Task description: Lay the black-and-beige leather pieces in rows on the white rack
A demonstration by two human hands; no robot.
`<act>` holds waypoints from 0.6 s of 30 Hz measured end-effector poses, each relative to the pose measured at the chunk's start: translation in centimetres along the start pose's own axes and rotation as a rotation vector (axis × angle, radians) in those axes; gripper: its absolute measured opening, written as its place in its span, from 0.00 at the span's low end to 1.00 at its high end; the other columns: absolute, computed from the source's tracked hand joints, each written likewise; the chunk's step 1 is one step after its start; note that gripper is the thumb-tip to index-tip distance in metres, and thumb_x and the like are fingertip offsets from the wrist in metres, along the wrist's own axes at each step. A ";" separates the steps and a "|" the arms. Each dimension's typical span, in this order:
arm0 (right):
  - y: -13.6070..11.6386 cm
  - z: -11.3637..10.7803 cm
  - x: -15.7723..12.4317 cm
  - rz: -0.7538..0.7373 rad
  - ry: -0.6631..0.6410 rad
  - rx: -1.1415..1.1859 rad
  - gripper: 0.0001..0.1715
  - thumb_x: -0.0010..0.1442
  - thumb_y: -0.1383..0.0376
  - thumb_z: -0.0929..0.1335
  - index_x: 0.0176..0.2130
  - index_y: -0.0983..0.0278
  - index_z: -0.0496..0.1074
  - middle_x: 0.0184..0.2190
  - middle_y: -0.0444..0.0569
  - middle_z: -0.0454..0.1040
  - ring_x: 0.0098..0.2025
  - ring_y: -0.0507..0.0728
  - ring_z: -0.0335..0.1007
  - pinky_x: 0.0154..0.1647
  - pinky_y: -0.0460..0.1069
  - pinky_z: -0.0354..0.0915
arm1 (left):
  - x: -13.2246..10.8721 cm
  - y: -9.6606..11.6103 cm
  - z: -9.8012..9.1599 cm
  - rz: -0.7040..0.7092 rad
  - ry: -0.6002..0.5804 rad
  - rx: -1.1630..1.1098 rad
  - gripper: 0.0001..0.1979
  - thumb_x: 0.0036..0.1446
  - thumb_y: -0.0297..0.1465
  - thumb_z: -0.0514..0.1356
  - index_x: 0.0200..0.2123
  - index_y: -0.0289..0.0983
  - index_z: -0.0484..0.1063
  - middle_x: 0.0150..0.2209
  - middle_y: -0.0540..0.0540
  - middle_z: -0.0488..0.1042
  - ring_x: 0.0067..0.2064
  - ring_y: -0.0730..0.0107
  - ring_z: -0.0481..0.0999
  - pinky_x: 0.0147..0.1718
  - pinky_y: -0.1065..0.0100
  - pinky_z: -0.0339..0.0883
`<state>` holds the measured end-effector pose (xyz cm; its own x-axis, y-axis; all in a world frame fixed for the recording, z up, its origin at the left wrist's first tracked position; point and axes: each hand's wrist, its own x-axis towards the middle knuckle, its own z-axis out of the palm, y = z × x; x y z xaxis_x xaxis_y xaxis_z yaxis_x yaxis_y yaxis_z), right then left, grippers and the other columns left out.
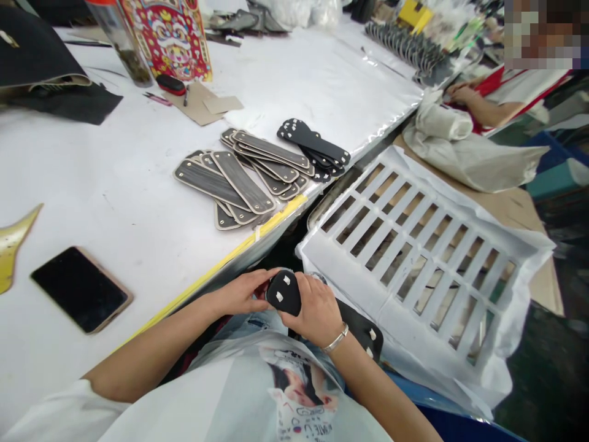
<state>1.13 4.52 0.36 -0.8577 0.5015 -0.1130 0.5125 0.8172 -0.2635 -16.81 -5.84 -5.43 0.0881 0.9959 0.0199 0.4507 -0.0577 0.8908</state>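
Holding the black piece (284, 298) in the head view, the right hand (318, 310) wraps its right side, while the left hand (243, 291) grips its left edge between thumb and fingers; its long axis cannot be told.

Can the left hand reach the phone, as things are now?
Probably yes: the phone lies uncovered on the table beside the left forearm, though the left hand is at the black piece.
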 end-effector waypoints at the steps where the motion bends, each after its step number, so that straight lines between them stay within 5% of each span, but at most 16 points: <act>1: 0.1 0.1 -0.1 -0.007 0.010 0.000 0.35 0.50 0.50 0.65 0.51 0.68 0.60 0.43 0.57 0.68 0.45 0.63 0.62 0.47 0.55 0.56 | -0.1 0.0 0.1 0.000 0.004 -0.014 0.37 0.52 0.40 0.59 0.62 0.40 0.48 0.41 0.44 0.67 0.36 0.69 0.68 0.37 0.68 0.65; 4: 0.3 0.3 -0.2 -0.019 0.046 0.005 0.36 0.50 0.50 0.65 0.51 0.68 0.60 0.43 0.57 0.68 0.45 0.63 0.62 0.47 0.56 0.56 | -0.4 -0.4 0.3 -0.025 0.021 -0.107 0.37 0.51 0.39 0.60 0.62 0.41 0.48 0.41 0.44 0.67 0.35 0.70 0.67 0.34 0.68 0.66; 10: 0.2 0.6 -0.2 -0.018 0.094 -0.018 0.37 0.48 0.52 0.67 0.52 0.69 0.60 0.46 0.59 0.67 0.47 0.64 0.62 0.48 0.56 0.57 | 0.2 0.2 0.1 -0.300 -0.057 -0.740 0.32 0.53 0.42 0.57 0.59 0.39 0.55 0.29 0.50 0.66 0.29 0.72 0.69 0.27 0.69 0.68; 14: 0.7 1.1 -0.6 -0.074 0.151 -0.067 0.37 0.47 0.52 0.68 0.52 0.67 0.61 0.46 0.58 0.69 0.46 0.64 0.64 0.46 0.56 0.60 | 1.4 2.5 0.4 -0.465 0.120 -0.597 0.25 0.54 0.41 0.55 0.54 0.37 0.63 0.23 0.52 0.66 0.18 0.79 0.64 0.17 0.74 0.64; 18: 2.4 2.9 -0.1 -0.237 0.347 -0.156 0.39 0.48 0.50 0.67 0.54 0.67 0.60 0.43 0.57 0.71 0.41 0.63 0.70 0.39 0.55 0.65 | 2.3 3.2 0.7 -0.453 0.112 -0.576 0.21 0.52 0.35 0.56 0.50 0.38 0.67 0.22 0.52 0.66 0.16 0.77 0.64 0.15 0.72 0.64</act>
<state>2.36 5.64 -3.03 -0.9019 0.3387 0.2682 0.3258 0.9409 -0.0926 -14.55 -3.74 -2.88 -0.1006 0.9166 -0.3870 -0.1184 0.3752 0.9194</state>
